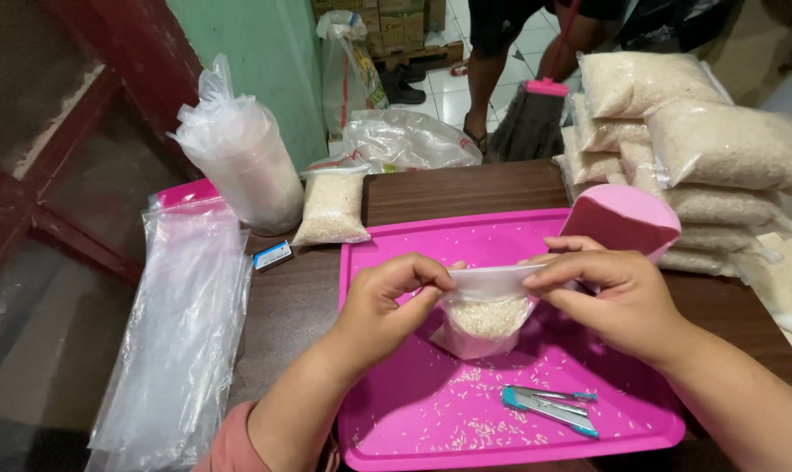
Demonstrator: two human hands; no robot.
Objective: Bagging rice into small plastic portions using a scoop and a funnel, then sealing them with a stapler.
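Both my hands hold a small clear plastic bag of rice (486, 316) above a pink tray (387, 253). My left hand (387, 301) pinches the bag's folded top at its left end. At the right end, my right hand (610, 293) pinches the same fold. The bag's bottom rests on or just above the tray. A blue and silver stapler (549, 406) lies on the tray near its front edge, among scattered rice grains. A pink scoop (623, 218) sits at the tray's far right corner, behind my right hand.
Filled rice bags (719, 144) are stacked at the right. Another filled bag (330, 205) stands behind the tray. Empty plastic bags (182, 323) lie at the left, beside a small staple box (272, 255). A person with a broom (536, 105) stands beyond the table.
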